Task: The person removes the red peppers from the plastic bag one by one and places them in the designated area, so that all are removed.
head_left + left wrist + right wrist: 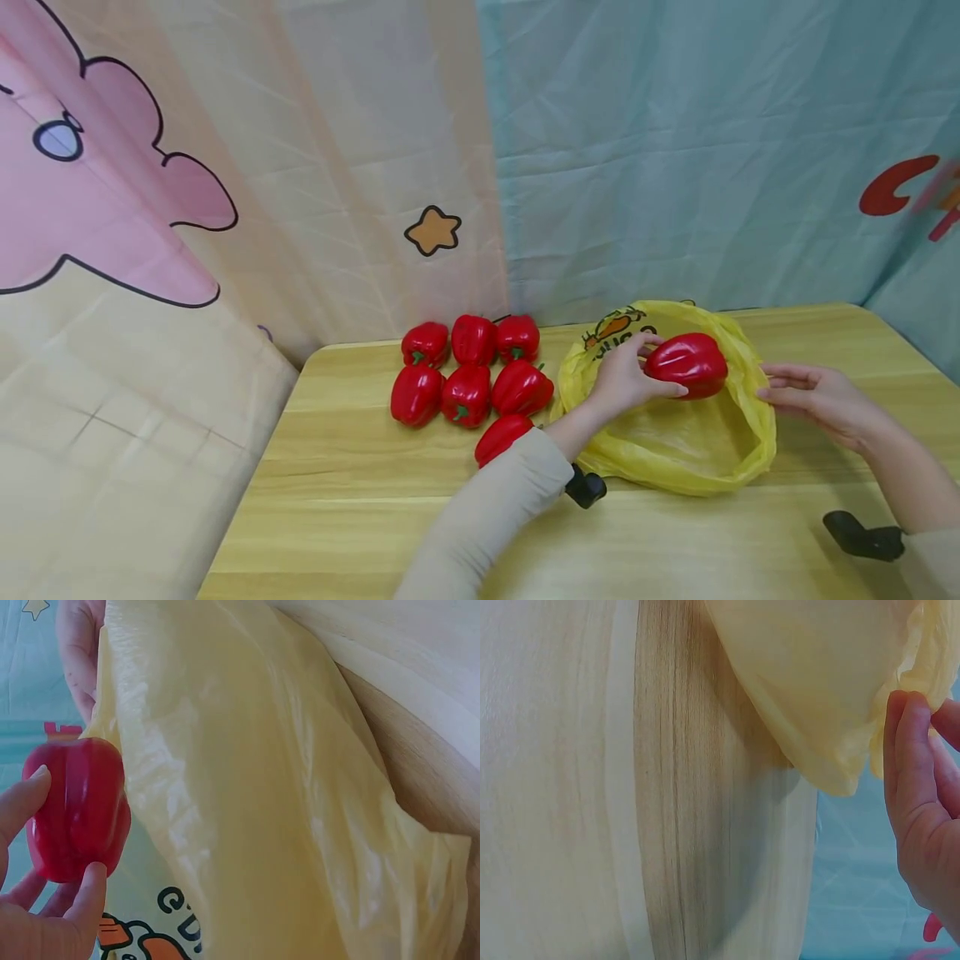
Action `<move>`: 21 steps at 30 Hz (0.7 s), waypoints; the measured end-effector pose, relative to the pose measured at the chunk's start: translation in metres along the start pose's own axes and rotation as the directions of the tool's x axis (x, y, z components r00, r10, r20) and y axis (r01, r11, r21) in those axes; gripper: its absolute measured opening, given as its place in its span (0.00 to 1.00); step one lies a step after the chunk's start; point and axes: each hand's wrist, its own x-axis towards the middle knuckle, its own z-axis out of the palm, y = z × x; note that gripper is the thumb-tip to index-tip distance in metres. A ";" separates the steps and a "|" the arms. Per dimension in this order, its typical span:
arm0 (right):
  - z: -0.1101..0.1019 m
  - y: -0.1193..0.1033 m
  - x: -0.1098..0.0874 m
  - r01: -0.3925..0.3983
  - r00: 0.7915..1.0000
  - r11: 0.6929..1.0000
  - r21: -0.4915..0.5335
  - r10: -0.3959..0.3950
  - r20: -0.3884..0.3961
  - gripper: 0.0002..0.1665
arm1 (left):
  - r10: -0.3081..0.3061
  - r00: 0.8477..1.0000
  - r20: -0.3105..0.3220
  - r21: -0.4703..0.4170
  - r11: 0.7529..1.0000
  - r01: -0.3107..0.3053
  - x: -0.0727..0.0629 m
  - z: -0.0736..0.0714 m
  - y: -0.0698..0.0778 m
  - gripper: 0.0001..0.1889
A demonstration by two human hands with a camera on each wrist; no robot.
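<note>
A glossy red bell pepper (pixel 688 367) is gripped between the thumb and fingers of my left hand (pixel 624 377), over the mouth of a yellow plastic bag (pixel 675 483). In the left wrist view the same pepper (pixel 78 810) lies on its side beside the bag's wall (pixel 240 765). My right hand (pixel 825 404) pinches the bag's right rim between thumb and fingertips, and the right wrist view shows those fingers (pixel 911 750) at the gathered plastic. The bag stands wide, with dark print and an orange drawing on its far side.
Several more red peppers (pixel 467 395) sit grouped on the wooden table (pixel 337 500), left of the bag. One pepper (pixel 501 439) is partly hidden by my left sleeve. A printed curtain (pixel 360 167) hangs right behind the table's back edge.
</note>
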 end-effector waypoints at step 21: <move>0.001 0.001 0.002 -0.001 1.000 1.000 0.020 0.001 -0.002 0.23 | 0.003 1.000 0.024 -0.116 0.993 0.000 -0.030 -0.043 -0.004 0.30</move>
